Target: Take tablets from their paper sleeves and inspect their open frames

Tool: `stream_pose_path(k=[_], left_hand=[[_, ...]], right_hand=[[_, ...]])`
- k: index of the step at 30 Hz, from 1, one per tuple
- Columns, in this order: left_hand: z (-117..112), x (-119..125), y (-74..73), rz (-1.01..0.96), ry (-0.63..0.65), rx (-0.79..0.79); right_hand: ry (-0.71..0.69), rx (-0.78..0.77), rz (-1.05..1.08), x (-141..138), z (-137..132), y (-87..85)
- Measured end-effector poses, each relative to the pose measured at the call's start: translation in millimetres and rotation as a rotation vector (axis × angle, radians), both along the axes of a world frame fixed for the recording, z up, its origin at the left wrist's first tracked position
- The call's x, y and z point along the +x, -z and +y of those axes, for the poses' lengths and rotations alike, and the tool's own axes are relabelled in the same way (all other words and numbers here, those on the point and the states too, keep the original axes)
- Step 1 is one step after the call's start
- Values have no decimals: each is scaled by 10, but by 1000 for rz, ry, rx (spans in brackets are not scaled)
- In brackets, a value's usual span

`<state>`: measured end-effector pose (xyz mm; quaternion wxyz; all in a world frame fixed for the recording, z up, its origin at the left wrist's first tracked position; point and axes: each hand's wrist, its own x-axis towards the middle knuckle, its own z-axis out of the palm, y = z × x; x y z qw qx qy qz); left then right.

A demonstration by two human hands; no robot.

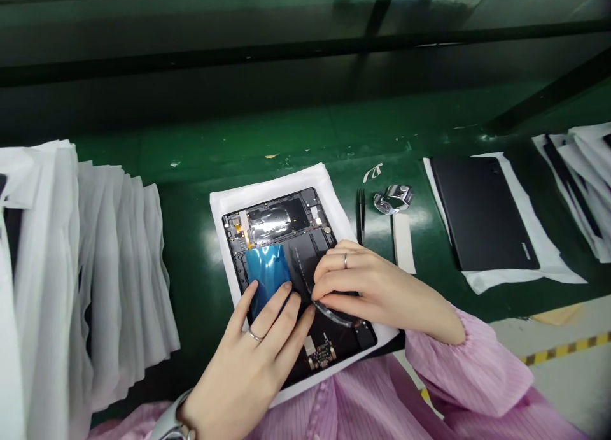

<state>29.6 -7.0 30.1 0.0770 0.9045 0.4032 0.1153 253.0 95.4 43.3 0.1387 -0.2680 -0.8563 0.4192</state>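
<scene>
An opened tablet [310,246] lies tilted on white foam wrap [229,201], with its circuit board and battery area exposed. My left hand [260,357] rests on it with fingers spread, fingertips on a shiny blue film [267,268] and the dark surface beside it. At the middle of the tablet, my right hand [358,274] pinches a thin black flat cable [334,317], which curves down towards the lower right corner. Its fingertips are close to those of my left hand. Part of the cable is hidden under the right fingers.
Black tweezers [361,214], a crumpled silver piece [394,199] and a pale strip [404,242] lie right of the tablet. Further right, a closed black tablet [484,214] sits on foam. Stacks of foam-wrapped items stand at left [119,268] and far right [577,185].
</scene>
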Motion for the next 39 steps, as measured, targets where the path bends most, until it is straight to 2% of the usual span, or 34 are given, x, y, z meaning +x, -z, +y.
stream_pose_path(k=[7, 12, 21, 39], left_hand=[[-6, 6, 18, -13, -31, -22], [2, 12, 10, -15, -40, -30], [-19, 32, 53, -1, -66, -22], [-45, 148, 78, 10, -131, 37]], right_hand=[[96, -9, -37, -69, -87, 41], [186, 59, -76, -158, -145, 72], [237, 94, -114, -211, -170, 79], [336, 52, -126, -275, -208, 102]])
